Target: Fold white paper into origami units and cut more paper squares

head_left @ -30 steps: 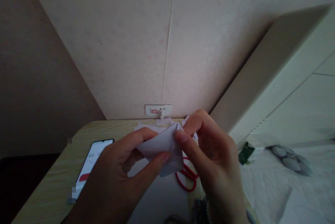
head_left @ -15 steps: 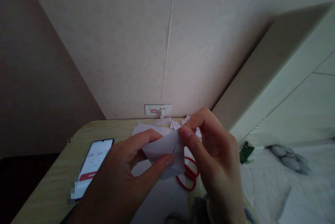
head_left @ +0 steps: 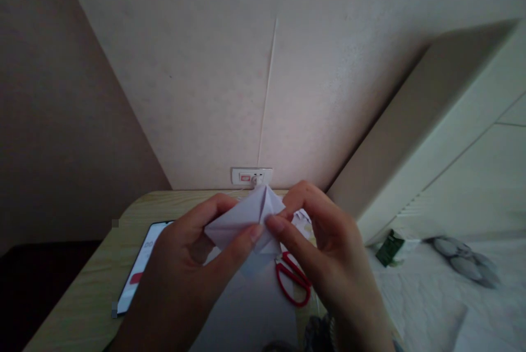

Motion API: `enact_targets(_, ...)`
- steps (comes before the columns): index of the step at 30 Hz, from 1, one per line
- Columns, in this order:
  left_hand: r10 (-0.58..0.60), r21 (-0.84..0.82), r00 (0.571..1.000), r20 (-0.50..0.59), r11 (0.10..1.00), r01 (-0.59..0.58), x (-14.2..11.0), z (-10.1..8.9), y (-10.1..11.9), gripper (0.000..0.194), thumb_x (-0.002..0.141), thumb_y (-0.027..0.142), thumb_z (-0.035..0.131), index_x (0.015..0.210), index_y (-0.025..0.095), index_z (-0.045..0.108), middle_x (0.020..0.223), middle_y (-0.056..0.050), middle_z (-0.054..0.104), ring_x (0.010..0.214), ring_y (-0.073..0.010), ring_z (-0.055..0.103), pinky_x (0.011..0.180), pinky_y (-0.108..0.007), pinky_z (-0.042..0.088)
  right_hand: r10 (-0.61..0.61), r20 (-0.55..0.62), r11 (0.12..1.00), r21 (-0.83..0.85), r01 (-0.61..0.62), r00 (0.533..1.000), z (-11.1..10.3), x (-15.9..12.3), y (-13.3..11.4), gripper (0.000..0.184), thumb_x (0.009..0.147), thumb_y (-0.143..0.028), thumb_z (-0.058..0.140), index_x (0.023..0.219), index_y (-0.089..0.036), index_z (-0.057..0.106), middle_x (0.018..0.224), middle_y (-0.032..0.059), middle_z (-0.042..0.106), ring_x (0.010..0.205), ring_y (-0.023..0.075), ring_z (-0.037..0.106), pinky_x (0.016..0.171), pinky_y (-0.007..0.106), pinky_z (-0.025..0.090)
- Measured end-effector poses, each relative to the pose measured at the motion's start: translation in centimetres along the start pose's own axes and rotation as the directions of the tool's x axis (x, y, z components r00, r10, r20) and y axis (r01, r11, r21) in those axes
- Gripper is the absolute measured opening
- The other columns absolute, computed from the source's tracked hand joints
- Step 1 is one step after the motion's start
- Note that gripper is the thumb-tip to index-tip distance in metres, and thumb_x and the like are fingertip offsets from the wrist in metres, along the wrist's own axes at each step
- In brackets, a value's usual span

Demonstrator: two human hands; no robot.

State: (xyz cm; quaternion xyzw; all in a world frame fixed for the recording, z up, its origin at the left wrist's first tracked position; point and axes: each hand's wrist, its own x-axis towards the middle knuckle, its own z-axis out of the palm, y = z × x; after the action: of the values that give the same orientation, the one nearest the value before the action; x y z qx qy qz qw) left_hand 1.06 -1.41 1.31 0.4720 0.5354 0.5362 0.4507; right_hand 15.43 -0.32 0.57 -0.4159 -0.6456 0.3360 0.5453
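A folded sheet of white paper [head_left: 240,220], creased into a pointed shape, is held up between both hands above the table. My left hand [head_left: 201,253] pinches its left part, thumb on the near face and fingers behind. At the right edge, my right hand [head_left: 316,237] grips a fold between thumb and forefinger. Below the paper, scissors with red handles [head_left: 292,280] lie on the table, partly on a white sheet [head_left: 255,308]. More folded white paper [head_left: 303,220] sits behind my right hand, partly hidden.
A phone with a lit screen [head_left: 137,270] lies on the wooden table [head_left: 94,264] at left, partly covered by my left hand. A wall socket [head_left: 251,176] with a plug is behind the table. To the right, a green packet [head_left: 389,248] rests on a white quilted surface [head_left: 415,297].
The paper has turned, and its point with a raised fold now faces up. My right thumb and forefinger have moved down along its right edge. The view has shifted slightly.
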Motion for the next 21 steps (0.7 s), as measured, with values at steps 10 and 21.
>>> enact_targets(10, 0.002, -0.006, 0.993, -0.12, 1.0, -0.003, -0.46, 0.23, 0.31, 0.01, 0.067, 0.033, 0.071, 0.066, 0.024, 0.071, 0.055, 0.009, 0.067, 0.051, -0.01, 0.058, 0.048, -0.016, 0.042, -0.041, 0.059, 0.997, -0.057, 0.044, 0.997, 0.14, -0.11, -0.1, 0.017, 0.087, -0.021, 0.067, 0.071, -0.022, 0.061, 0.073, -0.0046, 0.058, 0.072, 0.0128, 0.053, 0.066, 0.028, 0.038)
enact_targets(21, 0.045, 0.006, 0.984, -0.171, 0.999, -0.044, -0.16, 0.1, 0.29, 0.006, 0.067, 0.031, 0.073, 0.065, 0.026, 0.073, 0.054, 0.01, 0.068, 0.051, -0.0104, 0.059, 0.048, -0.017, 0.043, -0.05, 0.041, 0.994, -0.096, 0.054, 0.998, 0.26, -0.17, -0.02, 0.021, 0.089, -0.024, 0.067, 0.07, -0.022, 0.059, 0.072, -0.0042, 0.057, 0.07, 0.013, 0.053, 0.064, 0.027, 0.038)
